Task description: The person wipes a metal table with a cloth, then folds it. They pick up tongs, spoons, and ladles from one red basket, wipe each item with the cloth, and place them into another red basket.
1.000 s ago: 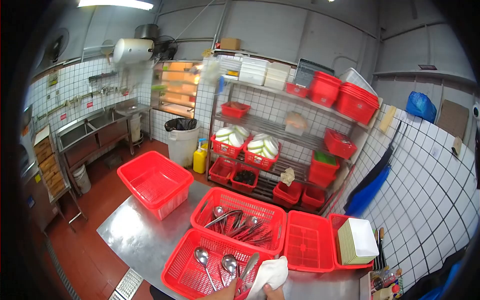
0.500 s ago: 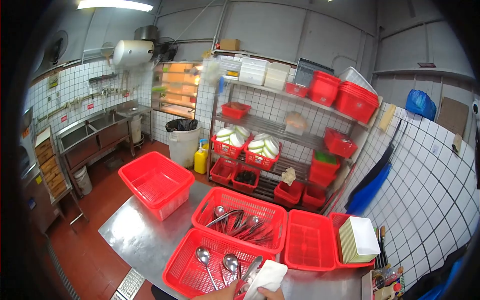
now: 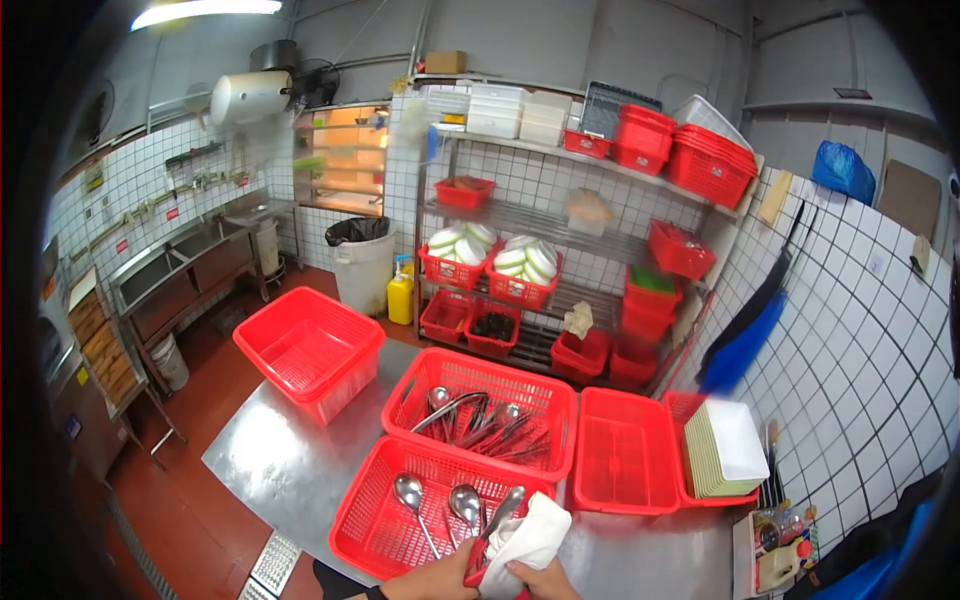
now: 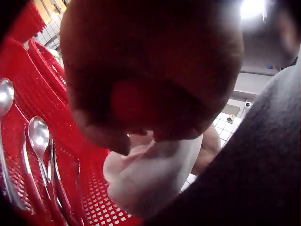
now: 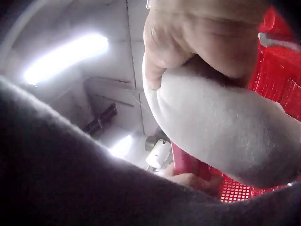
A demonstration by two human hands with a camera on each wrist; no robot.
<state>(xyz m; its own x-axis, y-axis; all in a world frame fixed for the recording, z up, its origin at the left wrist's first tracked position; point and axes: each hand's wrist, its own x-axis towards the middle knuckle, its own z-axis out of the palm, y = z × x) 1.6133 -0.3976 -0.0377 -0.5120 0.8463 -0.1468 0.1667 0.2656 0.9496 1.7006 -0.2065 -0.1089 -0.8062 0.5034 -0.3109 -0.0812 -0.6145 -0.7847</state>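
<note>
At the front basket's near right corner, my left hand [image 3: 435, 580] grips a red thing [image 3: 477, 562], which shows as a flat red strip [image 5: 183, 160] in the right wrist view. Just right of it, my right hand [image 3: 545, 580] pinches a folded white cloth [image 3: 540, 530]; its fingers [image 5: 202, 37] curl over the cloth [image 5: 225, 117] in the right wrist view. The cloth lies against the red thing, partly covering it. A flat silver utensil end [image 3: 508, 503] rises beside the cloth; its lower part is hidden. Metal ladles [image 3: 408, 490] lie in the front red basket [image 3: 350, 520].
Behind stands a red basket [image 3: 400, 400] of utensils. Right of it are a red tray [image 3: 625, 450] and a stack of square dishes [image 3: 735, 440]. Red bins [image 3: 300, 340] stand at the table's left; a metal shelf [image 3: 640, 285] holds plates and baskets.
The head view has tilted slightly, and the table things sit higher in it. More of both hands shows, and the red thing between them is plainer. The cloth is still held.
</note>
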